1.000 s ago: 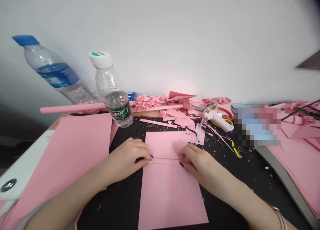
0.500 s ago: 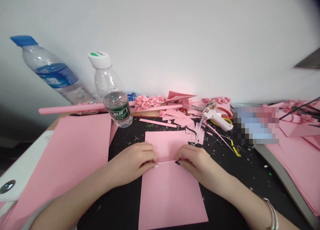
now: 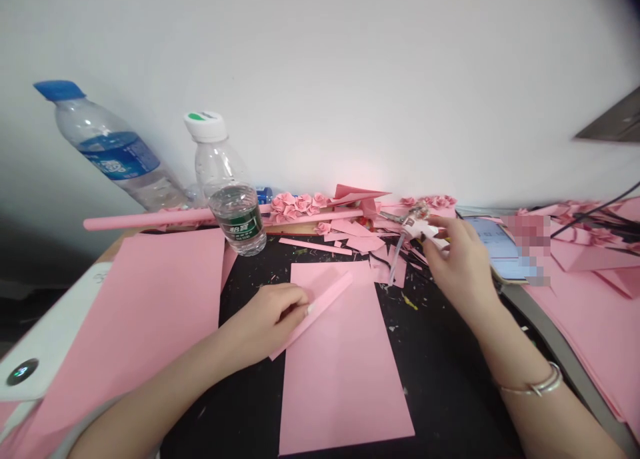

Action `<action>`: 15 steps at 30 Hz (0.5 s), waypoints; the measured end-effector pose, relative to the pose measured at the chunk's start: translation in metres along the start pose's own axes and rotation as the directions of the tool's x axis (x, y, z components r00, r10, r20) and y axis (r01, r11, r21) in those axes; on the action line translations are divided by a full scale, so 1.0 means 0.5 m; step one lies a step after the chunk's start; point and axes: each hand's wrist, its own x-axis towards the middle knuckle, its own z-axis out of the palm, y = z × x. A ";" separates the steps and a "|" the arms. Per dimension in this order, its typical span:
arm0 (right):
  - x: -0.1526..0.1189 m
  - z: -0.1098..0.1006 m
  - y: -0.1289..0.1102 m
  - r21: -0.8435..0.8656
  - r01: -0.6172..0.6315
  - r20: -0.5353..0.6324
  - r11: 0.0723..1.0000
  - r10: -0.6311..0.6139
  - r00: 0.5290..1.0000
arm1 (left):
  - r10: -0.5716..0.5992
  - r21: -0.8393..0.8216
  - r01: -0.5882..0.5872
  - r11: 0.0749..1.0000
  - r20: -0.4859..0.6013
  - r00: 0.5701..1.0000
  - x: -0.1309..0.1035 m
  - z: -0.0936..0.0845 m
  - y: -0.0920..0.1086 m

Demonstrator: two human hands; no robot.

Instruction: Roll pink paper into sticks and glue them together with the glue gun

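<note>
My left hand [image 3: 280, 316] pinches a narrow folded strip of pink paper [image 3: 331, 294], held at a slant over a pink paper sheet [image 3: 345, 379]. That sheet lies flat on the black tabletop, its long side pointing away from me. To the right, my right hand [image 3: 460, 256] has its fingers closed around the handle of a white hot glue gun [image 3: 416, 229]. The gun's nozzle end points left, close to scissors [image 3: 393, 215]. Part of the gun's handle is hidden behind my fingers.
Pink paper scraps [image 3: 355, 232] and paper roses [image 3: 295, 206] lie along the wall. Two plastic bottles, one with a green label [image 3: 237, 222] and one with a blue label [image 3: 120, 156], stand at the back left. A phone [image 3: 500, 246] is beyond my right hand. A larger pink sheet [image 3: 160, 292] lies left.
My right hand has let go of the pink paper and moved right to the glue gun. The folded strip, now in my left hand alone, has turned from level to slanted.
</note>
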 end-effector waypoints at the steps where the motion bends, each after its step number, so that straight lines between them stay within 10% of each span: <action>1: 0.007 0.006 0.026 -0.090 -0.023 0.018 0.996 0.025 1.000 | -0.029 -0.016 0.029 0.999 -0.011 1.000 0.001 0.000 -0.001; 6: 0.012 0.036 0.087 -0.377 -0.196 0.185 0.905 0.281 0.942 | -0.117 -0.126 0.114 0.985 -0.010 0.993 0.003 0.001 -0.004; 15: 0.014 0.034 0.066 -0.267 -0.152 0.112 0.952 0.187 0.976 | -0.183 -0.214 0.170 0.962 -0.046 0.982 -0.002 -0.001 -0.008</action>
